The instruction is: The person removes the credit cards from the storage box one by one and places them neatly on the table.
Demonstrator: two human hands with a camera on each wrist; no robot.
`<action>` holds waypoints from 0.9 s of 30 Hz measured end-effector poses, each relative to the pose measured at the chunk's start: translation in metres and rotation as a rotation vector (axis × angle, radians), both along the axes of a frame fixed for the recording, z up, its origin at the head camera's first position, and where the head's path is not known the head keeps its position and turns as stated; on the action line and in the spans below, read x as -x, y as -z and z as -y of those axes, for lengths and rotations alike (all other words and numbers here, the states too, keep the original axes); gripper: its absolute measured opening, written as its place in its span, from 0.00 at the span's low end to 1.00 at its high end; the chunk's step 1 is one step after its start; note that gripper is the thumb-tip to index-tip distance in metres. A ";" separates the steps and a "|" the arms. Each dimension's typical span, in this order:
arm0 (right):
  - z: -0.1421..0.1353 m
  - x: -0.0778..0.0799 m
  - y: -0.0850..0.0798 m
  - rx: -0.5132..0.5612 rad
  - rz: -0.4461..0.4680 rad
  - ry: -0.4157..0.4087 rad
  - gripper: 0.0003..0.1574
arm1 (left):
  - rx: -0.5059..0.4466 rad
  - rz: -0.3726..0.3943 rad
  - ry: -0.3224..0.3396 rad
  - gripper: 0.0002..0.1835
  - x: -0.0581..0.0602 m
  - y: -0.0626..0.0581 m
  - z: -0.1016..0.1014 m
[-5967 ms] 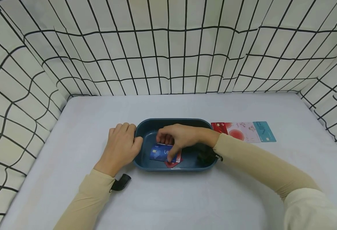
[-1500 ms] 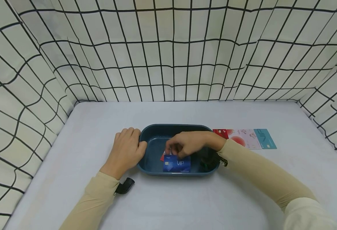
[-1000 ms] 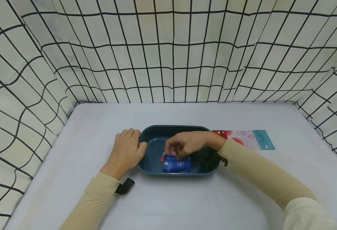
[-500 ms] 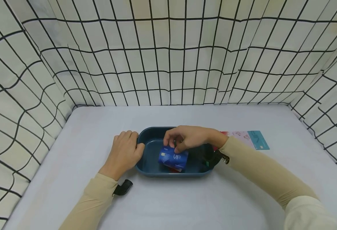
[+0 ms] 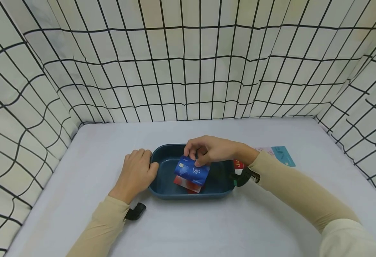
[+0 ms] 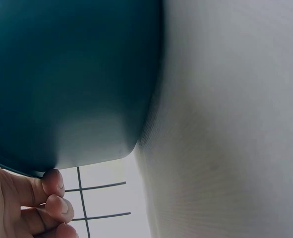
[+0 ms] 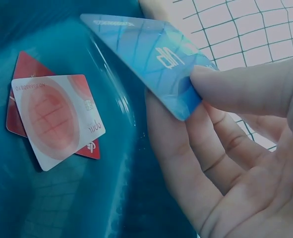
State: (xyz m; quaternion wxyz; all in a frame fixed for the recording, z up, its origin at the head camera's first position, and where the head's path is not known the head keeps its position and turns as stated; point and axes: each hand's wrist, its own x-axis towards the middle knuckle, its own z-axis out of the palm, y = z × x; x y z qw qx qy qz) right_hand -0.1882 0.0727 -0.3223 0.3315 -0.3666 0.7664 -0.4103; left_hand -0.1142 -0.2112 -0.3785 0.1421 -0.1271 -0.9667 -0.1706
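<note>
In the head view my right hand (image 5: 217, 148) pinches a blue VIP card (image 5: 192, 170) between thumb and fingers, tilted above the dark teal tray (image 5: 191, 196). The right wrist view shows the blue card (image 7: 146, 54) clear of the tray floor. Below it, inside the tray, a white card with a pink-red circle (image 7: 54, 119) lies across a red card (image 7: 20, 64). My left hand (image 5: 136, 173) grips the tray's left rim. In the left wrist view its curled fingertips (image 6: 59, 208) are by the rim, next to the tray's outer wall (image 6: 77, 89).
On the white table, right of the tray, lie a teal card (image 5: 283, 156), a pink patterned card (image 5: 265, 150) and a red card (image 5: 238, 166), partly hidden by my right wrist. A black grid over white fabric (image 5: 188, 71) encloses the back and sides.
The blue card has been raised from the tray by my right hand and tilted, uncovering the white-and-pink card and the red one. My left hand stays on the rim. The head view has shifted slightly.
</note>
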 end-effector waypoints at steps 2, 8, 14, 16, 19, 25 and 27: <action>-0.001 -0.001 0.000 0.001 0.010 0.013 0.19 | -0.001 -0.003 -0.001 0.10 0.000 0.001 0.000; -0.007 -0.007 -0.003 0.020 0.031 0.065 0.20 | 0.001 -0.005 0.001 0.10 0.000 0.002 -0.001; -0.016 -0.011 -0.007 0.059 0.026 0.118 0.21 | 0.016 -0.012 -0.004 0.10 -0.001 0.001 -0.001; -0.020 -0.014 -0.008 0.069 0.029 0.140 0.21 | 0.023 -0.012 -0.003 0.10 -0.001 0.001 -0.001; -0.026 -0.017 -0.008 0.081 0.026 0.180 0.22 | 0.031 -0.013 -0.004 0.10 -0.001 0.001 -0.001; -0.041 -0.022 -0.010 0.101 0.006 0.276 0.22 | 0.033 -0.016 -0.009 0.12 -0.001 -0.001 -0.002; -0.048 -0.024 -0.010 0.105 0.022 0.315 0.22 | 0.034 -0.015 -0.008 0.12 -0.001 0.000 -0.003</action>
